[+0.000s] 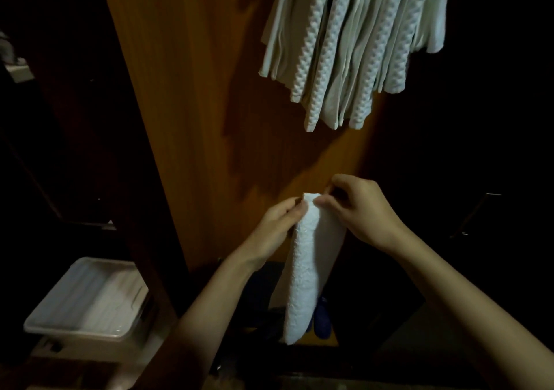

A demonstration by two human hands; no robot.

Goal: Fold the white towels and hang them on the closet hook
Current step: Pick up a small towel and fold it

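**Folded towel held up before the closet panel**

A person holds a white towel (302, 272) at its top end with both hands, in front of a brown wooden closet panel (192, 114). The towel is folded into a long narrow strip and hangs straight down from the grip, its lower end free in the air. Its left face shows a raised, bumpy weave; the right face looks smoother.

The left hand (277, 227) comes in from the lower left and grips the upper left edge of the strip, fingers curled onto the cloth. The right hand (356, 212) reaches in from the right and pinches the top right corner between thumb and fingertips. The two hands sit close together, with only the width of the folded towel between them.

Higher up and to the right, a bunch of hanging towels (350, 48) drapes down against the panel, well apart from the held one. Several show a waffle texture, others are plain, and they overlap in long folds. What they hang from lies beyond the top of the view.

At the lower left a pale plastic tray (54, 320) rests on a low surface beside the panel. Below the held towel, something dark blue (322, 320) shows near the floor; it is too dim to identify. The surroundings on both sides are dark.
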